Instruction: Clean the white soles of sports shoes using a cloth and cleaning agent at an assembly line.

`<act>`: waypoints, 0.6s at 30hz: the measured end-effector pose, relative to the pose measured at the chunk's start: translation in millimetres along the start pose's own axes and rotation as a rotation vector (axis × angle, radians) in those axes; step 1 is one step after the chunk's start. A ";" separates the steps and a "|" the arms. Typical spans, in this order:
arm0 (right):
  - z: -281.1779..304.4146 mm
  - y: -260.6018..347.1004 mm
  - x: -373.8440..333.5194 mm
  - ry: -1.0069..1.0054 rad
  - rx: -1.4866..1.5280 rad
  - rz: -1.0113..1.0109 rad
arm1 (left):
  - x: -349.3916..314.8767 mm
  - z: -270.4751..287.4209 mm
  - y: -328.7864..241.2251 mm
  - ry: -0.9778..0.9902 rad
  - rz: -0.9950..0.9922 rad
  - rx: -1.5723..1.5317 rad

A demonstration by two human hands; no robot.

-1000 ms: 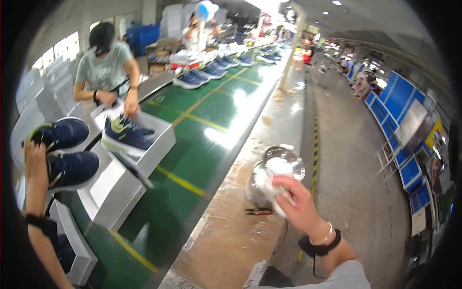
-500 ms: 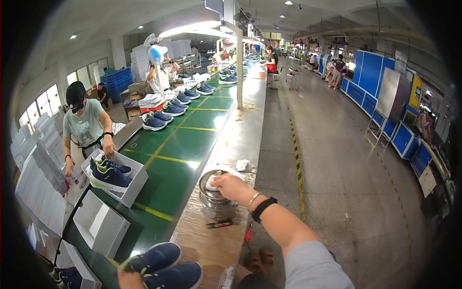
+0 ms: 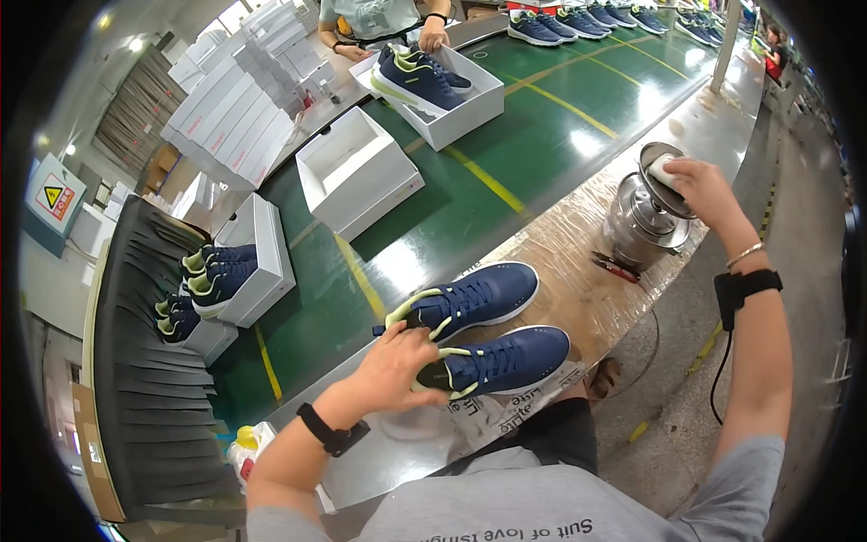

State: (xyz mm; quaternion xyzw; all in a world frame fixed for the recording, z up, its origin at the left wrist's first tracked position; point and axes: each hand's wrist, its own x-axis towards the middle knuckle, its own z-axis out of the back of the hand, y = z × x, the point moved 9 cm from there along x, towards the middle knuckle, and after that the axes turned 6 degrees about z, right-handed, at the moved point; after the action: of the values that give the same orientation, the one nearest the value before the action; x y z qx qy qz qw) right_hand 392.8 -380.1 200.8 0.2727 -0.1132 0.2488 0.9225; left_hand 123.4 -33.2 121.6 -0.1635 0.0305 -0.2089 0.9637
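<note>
My left hand (image 3: 397,366) is closed on the heel ends of two navy sneakers with lime-green lining. The far sneaker (image 3: 488,294) and the near sneaker (image 3: 519,359) lie side by side, toes pointing right, above the near ledge of the line. Away to the right, my right hand (image 3: 709,191) pinches a wadded white cloth (image 3: 664,170). It presses the cloth against the round metal dish on top of a steel dispenser can (image 3: 632,221). Some fingertips are hidden behind the cloth and inside the shoe collars.
Across the green conveyor (image 3: 433,226) stand an empty white box (image 3: 357,176) and a box of sneakers (image 3: 452,113) held by a co-worker. Boxed shoes (image 3: 248,262) sit by a dark strip curtain (image 3: 149,361). Pens (image 3: 617,266) lie beside the can on the plastic-covered ledge.
The view has swung left and down, bringing my left hand and both sneakers fully into sight. My right hand stays at the can's dish with the cloth.
</note>
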 end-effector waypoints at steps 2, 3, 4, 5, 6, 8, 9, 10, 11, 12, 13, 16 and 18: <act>-18.1 4.8 -11.5 -0.082 -0.082 0.038 | -8.5 -3.9 2.9 0.089 -0.070 0.131; -17.3 11.5 -18.0 -0.161 -0.163 0.072 | -14.9 -12.5 0.9 0.183 -0.140 0.261; -19.2 11.7 -14.9 -0.111 -0.146 0.060 | -13.4 -15.3 2.5 0.171 -0.208 0.325; -11.7 11.4 -8.8 -0.109 -0.154 0.056 | -11.5 -17.5 0.5 0.168 -0.213 0.319; -13.7 3.6 1.0 0.001 -0.093 -0.027 | -8.1 -25.8 6.4 0.280 -0.165 0.300; -19.3 -5.7 6.5 0.070 0.048 -0.132 | -5.6 -30.2 12.7 0.385 -0.115 0.288; -30.5 -6.9 0.7 0.064 0.042 -0.128 | -4.6 -23.8 11.4 0.331 -0.103 0.233; -31.3 1.7 -11.2 -0.104 -0.058 0.002 | -5.6 -17.2 7.1 0.280 -0.090 0.176; -21.8 11.6 -19.9 -0.275 -0.160 0.138 | -3.7 -9.6 -0.4 0.221 -0.077 0.122; -18.8 5.7 -21.4 -0.257 -0.180 0.127 | 2.0 10.4 -9.4 0.103 -0.045 -0.004; -14.7 7.8 -16.5 -0.255 -0.176 0.129 | 5.5 23.8 -8.5 0.139 0.084 -0.095; -11.3 -5.2 -1.0 0.056 -0.022 -0.239 | -20.7 13.2 26.6 0.169 0.499 -1.114; 9.5 24.3 -8.7 -0.146 -0.017 -0.034 | -38.5 -12.5 40.4 -0.071 0.519 -1.790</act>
State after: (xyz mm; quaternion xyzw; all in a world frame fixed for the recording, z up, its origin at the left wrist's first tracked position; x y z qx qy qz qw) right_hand 372.1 -371.2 216.5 0.2841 -0.1776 0.2117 0.9181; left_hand 102.6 13.6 96.3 -0.8398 0.1864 0.1194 0.4957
